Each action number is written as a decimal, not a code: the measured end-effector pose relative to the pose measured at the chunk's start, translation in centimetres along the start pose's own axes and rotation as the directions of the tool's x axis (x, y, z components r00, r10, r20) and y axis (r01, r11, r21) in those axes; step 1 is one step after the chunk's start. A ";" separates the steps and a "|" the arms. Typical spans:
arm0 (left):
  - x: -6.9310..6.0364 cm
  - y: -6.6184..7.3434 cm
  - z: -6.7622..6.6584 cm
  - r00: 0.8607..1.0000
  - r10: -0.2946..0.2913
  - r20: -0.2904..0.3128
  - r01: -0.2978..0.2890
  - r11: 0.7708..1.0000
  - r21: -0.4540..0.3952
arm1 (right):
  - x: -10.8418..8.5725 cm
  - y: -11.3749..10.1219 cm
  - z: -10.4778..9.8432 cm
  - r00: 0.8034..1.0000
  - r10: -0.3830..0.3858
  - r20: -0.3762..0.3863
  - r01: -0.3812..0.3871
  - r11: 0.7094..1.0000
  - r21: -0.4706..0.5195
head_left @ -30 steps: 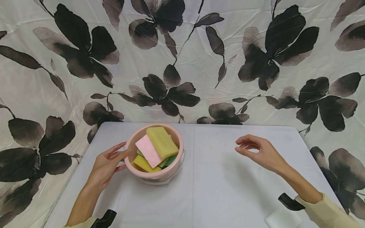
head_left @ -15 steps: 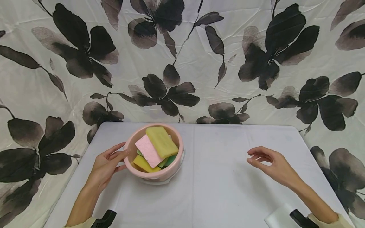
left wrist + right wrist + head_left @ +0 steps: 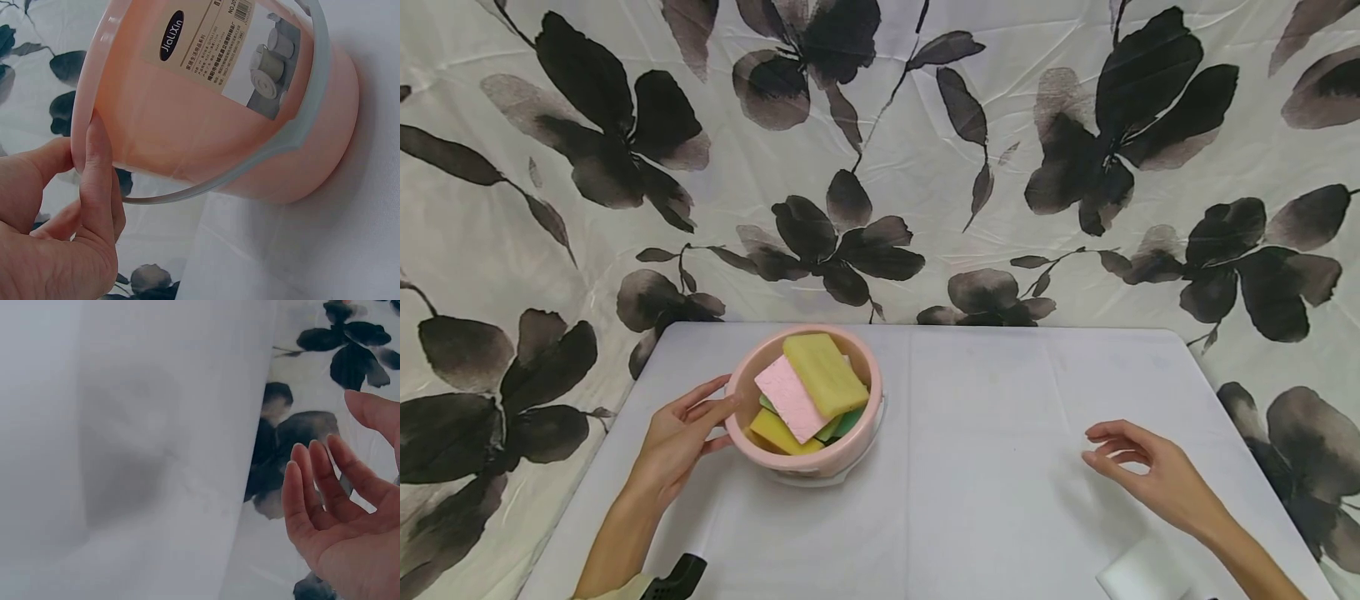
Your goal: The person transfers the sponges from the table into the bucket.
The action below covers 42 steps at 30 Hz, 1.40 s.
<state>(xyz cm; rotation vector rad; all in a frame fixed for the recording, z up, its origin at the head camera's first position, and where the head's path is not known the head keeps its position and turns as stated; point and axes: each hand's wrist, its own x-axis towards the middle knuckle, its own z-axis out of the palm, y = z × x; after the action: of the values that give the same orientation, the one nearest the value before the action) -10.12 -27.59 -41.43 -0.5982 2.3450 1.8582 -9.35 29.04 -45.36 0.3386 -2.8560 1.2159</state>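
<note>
A pink plastic bucket point(image 3: 868, 433) with a pale handle point(image 3: 250, 164) stands on the left half of the table. My left hand point(image 3: 673, 437) pinches its rim at the left side, with the thumb and fingers on either side of the rim in the left wrist view. Inside lie flat sponges: a yellow sponge point(image 3: 826, 375) on top, a pink sponge point(image 3: 786, 400) under it, another yellow sponge point(image 3: 778, 432) and green pieces partly hidden below. My right hand point(image 3: 1157, 471) hovers over the right side of the table, fingers loosely bent, holding nothing.
A flat white square object point(image 3: 1142, 575) lies at the table's front right, below my right hand. The white-covered table point(image 3: 970, 467) ends at the back against a floral cloth point(image 3: 880, 167). A printed label point(image 3: 231, 50) is on the bucket's outer wall.
My right hand has moved right and toward the front edge of the table, its fingers still loosely bent. The left hand, bucket and sponges have stayed in place.
</note>
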 end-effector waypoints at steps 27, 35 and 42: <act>0.0 0.0 -0.2 1.000 0.005 0.009 -0.005 1.000 0.000 | -6.5 6.2 -0.7 0.875 0.428 0.227 -0.395 0.901 -0.177; 0.0 0.0 -0.2 1.000 0.015 0.014 -0.015 1.000 -0.002 | -7.8 7.3 -0.9 0.855 0.444 0.267 -0.412 0.895 -0.168; 0.1 -0.1 0.0 1.000 0.000 0.008 0.000 1.000 0.007 | -8.2 8.3 -0.9 0.840 0.440 0.318 -0.399 0.897 -0.189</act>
<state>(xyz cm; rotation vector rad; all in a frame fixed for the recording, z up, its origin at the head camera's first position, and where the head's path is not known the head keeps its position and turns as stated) -10.23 -27.63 -41.52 -0.5885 2.3455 1.8481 -3.13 36.84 -51.49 -0.1020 -3.4326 1.1258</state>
